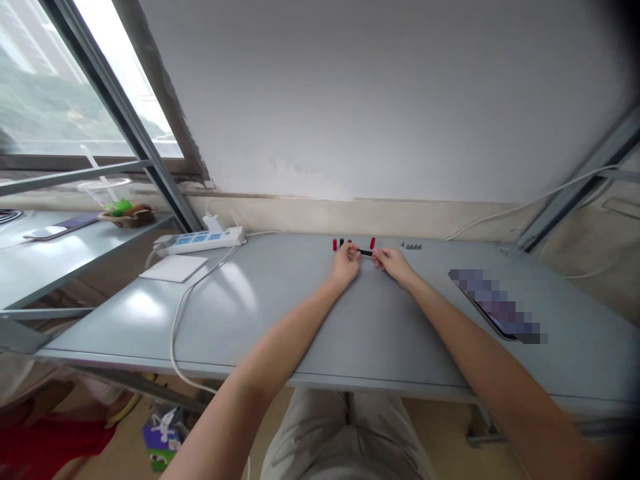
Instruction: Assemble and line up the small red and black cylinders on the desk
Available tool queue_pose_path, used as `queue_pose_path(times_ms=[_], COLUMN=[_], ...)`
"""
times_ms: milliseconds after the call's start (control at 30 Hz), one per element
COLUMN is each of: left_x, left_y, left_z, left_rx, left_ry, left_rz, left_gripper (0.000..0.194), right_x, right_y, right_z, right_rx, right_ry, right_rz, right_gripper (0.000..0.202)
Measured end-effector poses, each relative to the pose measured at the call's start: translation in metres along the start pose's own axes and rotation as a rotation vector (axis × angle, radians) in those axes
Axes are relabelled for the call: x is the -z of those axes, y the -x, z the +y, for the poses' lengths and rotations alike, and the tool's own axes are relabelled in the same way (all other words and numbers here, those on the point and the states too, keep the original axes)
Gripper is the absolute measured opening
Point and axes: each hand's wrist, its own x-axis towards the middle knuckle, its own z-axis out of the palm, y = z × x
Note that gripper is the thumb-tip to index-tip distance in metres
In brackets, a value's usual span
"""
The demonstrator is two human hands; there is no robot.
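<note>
Near the back edge of the tabletop [295, 333], the left hand [347, 263] and the right hand [395, 265] each pinch one end of a slim black rod [366, 253]; it looks light, stiff and perhaps slippery; fingertip holds at its two ends should suit it.

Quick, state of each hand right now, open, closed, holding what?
Left hand: closed, fingertips holding the left end of a slim black rod.
Right hand: closed, fingertips on that rod's right end.
</note>
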Motion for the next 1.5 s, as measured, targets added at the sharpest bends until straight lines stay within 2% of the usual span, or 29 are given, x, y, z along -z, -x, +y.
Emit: queue_pose_path(times_ms=[133,567,733,967,1133,1300,1400,1500], left_x=[0.001,0.003,0.003,0.000,0.001,0.002,0.003,0.002], left_y=[0.002,0.002,0.003,0.003,0.005,0.003,0.003,0.006], left_z=[0.004,0.008,0.009,0.007,0.008,0.008,0.008,0.009], left_rx=[0.064,0.165,0.152,0.123,0.088,0.080,0.013,-0.111], left_ry=[0.045,0.033,0.063,0.128,0.136,0.053,-0.068,-0.266], left_rz=[0.004,0.075,0.053,0.027,-0.023,0.004,0.021,-0.031], left_gripper=[0.012,0.010,0.012,0.020,0.011,0.014,0.013,0.013], right_x=[0.001,0.014,0.014,0.010,0.008,0.014,0.020,0.024], right_y=[0.001,0.004,0.005,0.003,0.003,0.003,0.000,-0.005], right_z=[0.000,-0.001,0.001,0.007,0.008,0.008,0.013,0.017], right_rx=[-0.019,-0.006,0.016,0.117,0.192,0.254,0.160,0.014], right_ry=[-0.109,-0.164,-0.189,-0.076,0.071,0.419,0.533,0.488], right_rz=[-0.013,-0.076,-0.125,-0.141,-0.096,0.050,0.133,0.167], right_gripper=[0.034,0.026,0.029,0.019,0.015,0.010,0.009,0.010])
